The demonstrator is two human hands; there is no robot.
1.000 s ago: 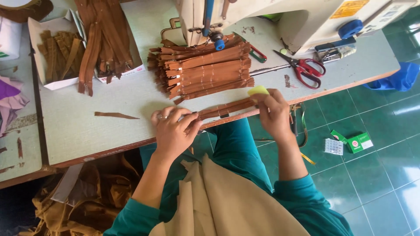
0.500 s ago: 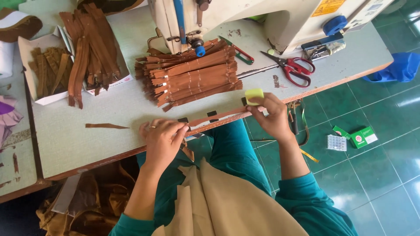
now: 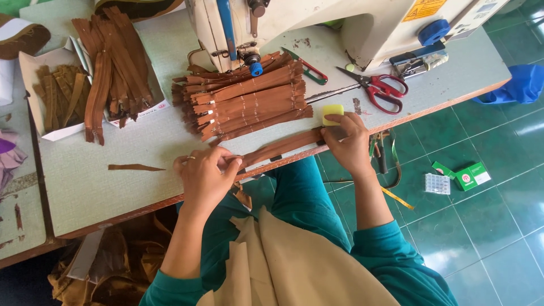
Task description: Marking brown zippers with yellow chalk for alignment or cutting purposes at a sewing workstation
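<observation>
A long brown zipper strip (image 3: pixel 283 148) lies along the front edge of the pale work table (image 3: pixel 102 187). My left hand (image 3: pixel 204 177) pinches its left end. My right hand (image 3: pixel 347 141) presses a small yellow block (image 3: pixel 332 113) against the strip's right end. Just behind the strip lies a stack of brown zippers (image 3: pixel 249 99), under the head of a white sewing machine (image 3: pixel 272 22).
Red-handled scissors (image 3: pixel 377 88) and a small green-handled tool (image 3: pixel 306 67) lie right of the stack. White boxes with brown zippers (image 3: pixel 96 73) sit at the left, and a loose brown scrap (image 3: pixel 136 168) lies near them. Beige cloth (image 3: pixel 294 266) covers my lap. Small boxes (image 3: pixel 462 177) rest on the green tiled floor.
The view has shifted a little. My right hand has slid the yellow block along the strip's right end; my left hand keeps hold of the left end.
</observation>
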